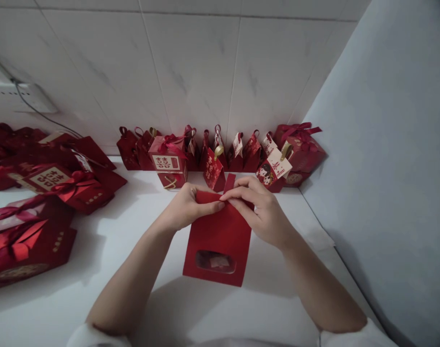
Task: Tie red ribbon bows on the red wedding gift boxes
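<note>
Red card forms the tapering gift bag (220,236) with a rounded clear window (215,261), which, in the head view, lies between our hands, its long axis running from our fingertips down toward us. Our left hand (187,207) clasps its top left edge, thumb in front, while our right hand (260,209) pinches narrowly beside the flat dark-red ribbon strip (229,182), nearer to it than the left.

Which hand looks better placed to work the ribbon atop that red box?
The right hand, probably: its fingertips gather at the base of the ribbon, while the left hand grips the top edge of the red box, thumb in front.
</note>
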The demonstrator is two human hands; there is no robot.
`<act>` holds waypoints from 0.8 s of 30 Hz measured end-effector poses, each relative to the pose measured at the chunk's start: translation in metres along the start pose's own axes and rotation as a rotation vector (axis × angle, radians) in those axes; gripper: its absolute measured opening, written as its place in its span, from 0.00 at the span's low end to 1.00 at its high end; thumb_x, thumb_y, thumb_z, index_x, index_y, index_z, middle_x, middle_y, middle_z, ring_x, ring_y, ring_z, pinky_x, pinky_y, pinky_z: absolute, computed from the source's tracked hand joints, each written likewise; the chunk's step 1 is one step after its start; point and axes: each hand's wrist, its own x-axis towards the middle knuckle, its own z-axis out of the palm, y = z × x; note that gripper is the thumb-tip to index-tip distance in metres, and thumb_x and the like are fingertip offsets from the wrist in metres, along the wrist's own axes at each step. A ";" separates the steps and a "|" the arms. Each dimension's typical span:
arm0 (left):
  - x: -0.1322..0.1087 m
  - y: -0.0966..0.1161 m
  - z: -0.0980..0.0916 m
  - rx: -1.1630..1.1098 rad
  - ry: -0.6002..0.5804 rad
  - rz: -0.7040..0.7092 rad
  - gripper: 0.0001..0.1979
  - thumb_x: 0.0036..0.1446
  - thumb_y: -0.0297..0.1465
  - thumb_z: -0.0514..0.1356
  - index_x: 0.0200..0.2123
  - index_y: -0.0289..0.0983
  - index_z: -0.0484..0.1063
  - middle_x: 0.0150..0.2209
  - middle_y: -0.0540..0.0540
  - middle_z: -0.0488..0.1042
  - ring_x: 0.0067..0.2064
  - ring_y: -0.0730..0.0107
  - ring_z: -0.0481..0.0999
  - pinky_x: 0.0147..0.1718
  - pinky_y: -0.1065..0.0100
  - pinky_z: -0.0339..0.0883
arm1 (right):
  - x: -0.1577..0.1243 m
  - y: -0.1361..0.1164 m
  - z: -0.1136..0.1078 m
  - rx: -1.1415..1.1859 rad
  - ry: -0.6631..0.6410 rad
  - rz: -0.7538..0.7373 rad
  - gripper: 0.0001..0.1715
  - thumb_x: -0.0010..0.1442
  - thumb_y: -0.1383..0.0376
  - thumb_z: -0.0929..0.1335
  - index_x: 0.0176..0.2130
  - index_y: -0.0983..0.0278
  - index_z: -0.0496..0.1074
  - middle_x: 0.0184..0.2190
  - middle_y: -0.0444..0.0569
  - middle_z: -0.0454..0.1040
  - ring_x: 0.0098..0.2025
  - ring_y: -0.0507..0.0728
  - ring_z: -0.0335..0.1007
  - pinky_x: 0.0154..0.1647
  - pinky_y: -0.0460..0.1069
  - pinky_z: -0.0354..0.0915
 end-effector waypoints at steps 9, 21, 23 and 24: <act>-0.003 0.000 0.004 0.040 0.120 0.121 0.11 0.51 0.36 0.69 0.36 0.35 0.81 0.32 0.45 0.81 0.31 0.66 0.80 0.27 0.72 0.73 | 0.001 0.009 -0.004 0.302 0.114 0.215 0.16 0.65 0.59 0.68 0.52 0.55 0.68 0.46 0.47 0.72 0.45 0.55 0.71 0.46 0.51 0.68; -0.006 0.004 0.008 0.408 0.243 0.341 0.10 0.55 0.37 0.67 0.36 0.37 0.80 0.34 0.47 0.81 0.35 0.69 0.78 0.30 0.74 0.70 | 0.003 0.006 -0.007 0.093 0.099 0.147 0.03 0.61 0.63 0.70 0.36 0.60 0.74 0.34 0.44 0.75 0.37 0.53 0.71 0.41 0.49 0.66; -0.008 0.005 0.009 0.459 0.269 0.349 0.10 0.56 0.37 0.66 0.35 0.37 0.80 0.32 0.48 0.81 0.33 0.71 0.77 0.29 0.74 0.68 | 0.003 0.006 -0.007 0.105 0.068 0.151 0.05 0.60 0.63 0.71 0.37 0.61 0.73 0.36 0.45 0.75 0.40 0.54 0.71 0.43 0.49 0.66; -0.008 0.005 0.009 0.484 0.278 0.349 0.10 0.56 0.38 0.66 0.35 0.37 0.80 0.32 0.48 0.80 0.33 0.72 0.77 0.29 0.74 0.67 | 0.002 0.007 -0.006 0.115 0.051 0.158 0.06 0.59 0.63 0.71 0.37 0.61 0.72 0.37 0.45 0.74 0.41 0.55 0.71 0.44 0.50 0.66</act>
